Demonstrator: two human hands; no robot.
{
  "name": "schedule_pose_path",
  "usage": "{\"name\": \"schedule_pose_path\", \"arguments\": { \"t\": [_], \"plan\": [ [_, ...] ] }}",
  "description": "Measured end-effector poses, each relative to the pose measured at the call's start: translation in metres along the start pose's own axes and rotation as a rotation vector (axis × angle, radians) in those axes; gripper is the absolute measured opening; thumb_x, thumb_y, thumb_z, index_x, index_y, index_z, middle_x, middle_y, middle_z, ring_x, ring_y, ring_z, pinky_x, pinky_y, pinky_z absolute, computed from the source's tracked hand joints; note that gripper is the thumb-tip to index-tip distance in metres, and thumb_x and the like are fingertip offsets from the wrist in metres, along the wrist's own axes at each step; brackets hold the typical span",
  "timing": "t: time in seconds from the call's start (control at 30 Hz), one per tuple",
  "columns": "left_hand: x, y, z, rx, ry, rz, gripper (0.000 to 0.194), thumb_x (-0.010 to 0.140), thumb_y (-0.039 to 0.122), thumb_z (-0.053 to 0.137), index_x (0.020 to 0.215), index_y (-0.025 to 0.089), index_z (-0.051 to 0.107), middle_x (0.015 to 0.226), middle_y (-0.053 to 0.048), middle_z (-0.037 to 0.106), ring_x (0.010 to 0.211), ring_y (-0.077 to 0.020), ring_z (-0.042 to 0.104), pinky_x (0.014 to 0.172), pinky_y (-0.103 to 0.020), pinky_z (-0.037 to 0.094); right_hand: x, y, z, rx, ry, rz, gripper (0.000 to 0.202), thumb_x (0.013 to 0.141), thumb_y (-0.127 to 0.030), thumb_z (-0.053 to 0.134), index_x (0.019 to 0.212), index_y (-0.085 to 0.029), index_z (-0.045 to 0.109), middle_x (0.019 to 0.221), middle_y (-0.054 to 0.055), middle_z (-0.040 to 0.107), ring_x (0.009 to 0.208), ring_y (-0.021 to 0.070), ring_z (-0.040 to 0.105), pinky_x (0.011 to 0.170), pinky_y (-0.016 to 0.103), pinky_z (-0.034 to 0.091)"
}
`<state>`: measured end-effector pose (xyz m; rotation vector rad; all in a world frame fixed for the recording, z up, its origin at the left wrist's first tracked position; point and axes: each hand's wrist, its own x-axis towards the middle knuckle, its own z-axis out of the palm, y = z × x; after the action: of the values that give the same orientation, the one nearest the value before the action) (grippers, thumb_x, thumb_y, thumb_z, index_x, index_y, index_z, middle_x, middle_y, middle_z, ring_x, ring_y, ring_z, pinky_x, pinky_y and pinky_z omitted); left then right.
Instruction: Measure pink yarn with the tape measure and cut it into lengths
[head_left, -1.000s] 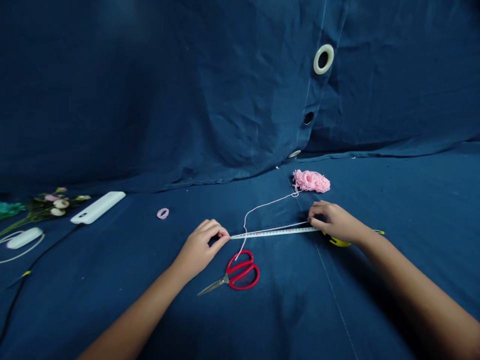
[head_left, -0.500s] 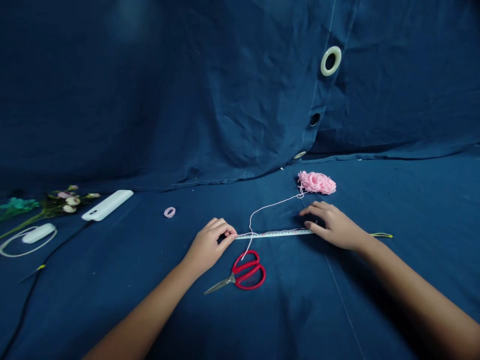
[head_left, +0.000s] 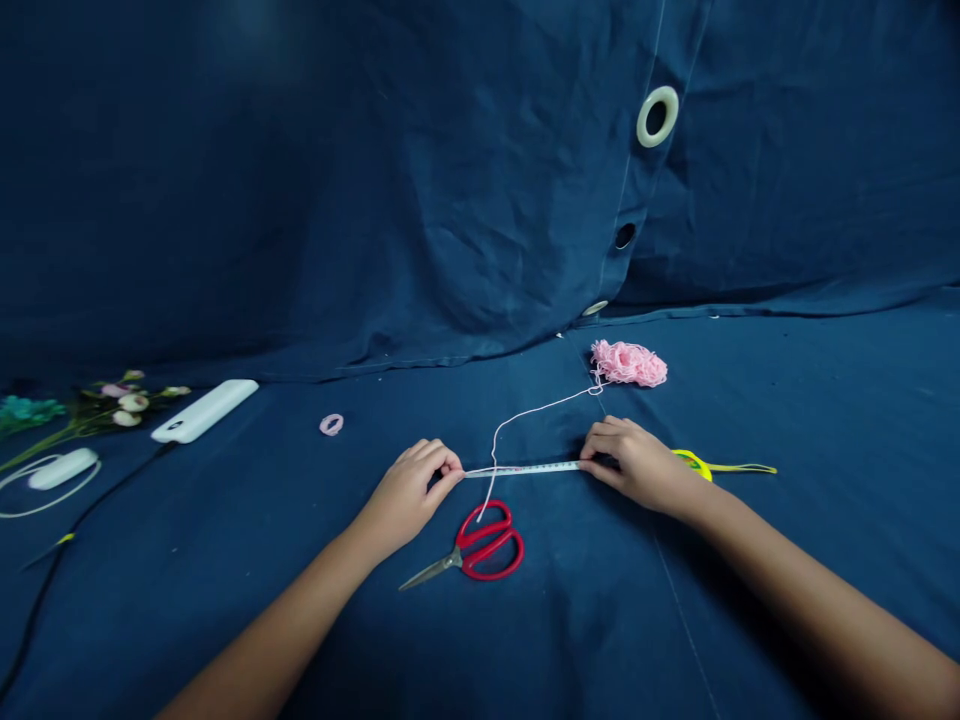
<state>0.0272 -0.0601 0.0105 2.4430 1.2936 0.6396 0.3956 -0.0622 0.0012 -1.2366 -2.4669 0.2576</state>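
A white tape measure (head_left: 536,468) stretches between my two hands, just above or on the blue cloth. Closed in a pinch, my left hand (head_left: 412,490) grips its left end together with pink yarn (head_left: 491,440). My right hand (head_left: 630,462) pinches the tape farther right; its yellow case (head_left: 694,463) shows partly behind my wrist, with a yellow cord trailing right. The yarn runs from a pink bundle (head_left: 628,363) down across the tape, and its loose end reaches the red handles of the scissors (head_left: 491,545), which lie below the tape with blades pointing left.
A small pink yarn ring (head_left: 331,425) lies left of my left hand. Farther left are a white device (head_left: 206,410) with a black cable, artificial flowers (head_left: 127,400) and a white corded object (head_left: 64,468). A blue curtain (head_left: 450,200) with ring eyelets hangs behind.
My right hand has moved left along the tape, its fingers closing from spread to a pinch. The yellow case has come into sight behind it. My left hand keeps its pinch.
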Motion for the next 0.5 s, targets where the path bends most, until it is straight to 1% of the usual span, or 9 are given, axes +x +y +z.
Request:
{"name": "schedule_pose_path", "arguments": {
  "t": [0.2, 0.27, 0.33, 0.4, 0.5],
  "plan": [
    [-0.001, -0.002, -0.001, -0.045, 0.052, -0.020, 0.023, 0.105, 0.036, 0.050, 0.090, 0.023, 0.061, 0.088, -0.001, 0.062, 0.088, -0.0204, 0.056, 0.081, -0.033, 0.042, -0.002, -0.006, -0.002, 0.038, -0.034, 0.037, 0.007, 0.096, -0.026, 0.059, 0.093, -0.023, 0.065, 0.097, 0.005, 0.067, 0.089, 0.0217, 0.061, 0.095, 0.044, 0.046],
    [-0.001, 0.001, -0.003, -0.055, 0.080, -0.011, 0.022, 0.105, 0.034, 0.049, 0.091, 0.022, 0.061, 0.089, -0.002, 0.062, 0.089, -0.0205, 0.056, 0.082, -0.034, 0.043, -0.001, -0.006, -0.001, 0.038, -0.028, 0.039, 0.006, 0.096, -0.025, 0.059, 0.093, -0.023, 0.064, 0.097, 0.005, 0.067, 0.089, 0.0217, 0.061, 0.094, 0.043, 0.046],
    [-0.002, 0.009, -0.004, -0.073, 0.098, 0.011, 0.021, 0.106, 0.033, 0.048, 0.092, 0.022, 0.060, 0.094, -0.003, 0.065, 0.093, -0.0212, 0.058, 0.085, -0.035, 0.044, -0.001, -0.006, 0.000, 0.035, -0.020, 0.033, 0.006, 0.096, -0.023, 0.059, 0.093, -0.024, 0.064, 0.095, 0.004, 0.067, 0.089, 0.0217, 0.060, 0.093, 0.042, 0.046],
    [-0.005, 0.020, -0.004, -0.100, 0.076, 0.053, 0.020, 0.106, 0.032, 0.047, 0.095, 0.023, 0.060, 0.103, -0.005, 0.068, 0.101, -0.0227, 0.059, 0.091, -0.038, 0.046, 0.000, -0.005, 0.000, 0.035, -0.014, 0.019, 0.007, 0.096, -0.023, 0.059, 0.092, -0.024, 0.064, 0.094, 0.004, 0.067, 0.088, 0.0216, 0.060, 0.092, 0.041, 0.046],
    [-0.009, 0.039, 0.002, -0.135, -0.051, 0.110, 0.019, 0.107, 0.029, 0.046, 0.097, 0.024, 0.061, 0.124, -0.005, 0.069, 0.120, -0.0251, 0.057, 0.103, -0.045, 0.046, 0.000, -0.006, 0.000, 0.038, -0.012, -0.011, 0.006, 0.095, -0.021, 0.061, 0.091, -0.024, 0.065, 0.094, 0.004, 0.067, 0.088, 0.0216, 0.060, 0.094, 0.042, 0.046]
  ]
}}
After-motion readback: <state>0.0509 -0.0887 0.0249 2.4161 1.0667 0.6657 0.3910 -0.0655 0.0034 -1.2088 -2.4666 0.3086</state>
